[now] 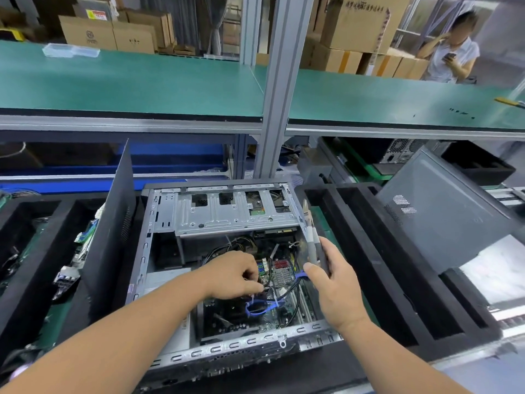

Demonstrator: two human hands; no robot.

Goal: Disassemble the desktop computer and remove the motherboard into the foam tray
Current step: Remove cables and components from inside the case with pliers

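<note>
Motherboard [255, 311] in case [227, 351] (open) | left hand [235, 274] pinches cable [261, 304] | right hand [335, 282] grips pliers [312, 240]

Your computer case [227, 351] is bare, dull-grey stamped metal, as is its drive cage [227, 214]. The foam trays [369, 251] beside you look matt black and slightly rough. The upper bench mat [142, 81] is smooth matt green; the boxes [108, 32] are plain brown cardboard.

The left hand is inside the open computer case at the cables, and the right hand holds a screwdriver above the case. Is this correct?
Not quite. The left hand is inside the open computer case at the cables, but the right hand holds cutting pliers, not a screwdriver. The head view shows this.
</note>
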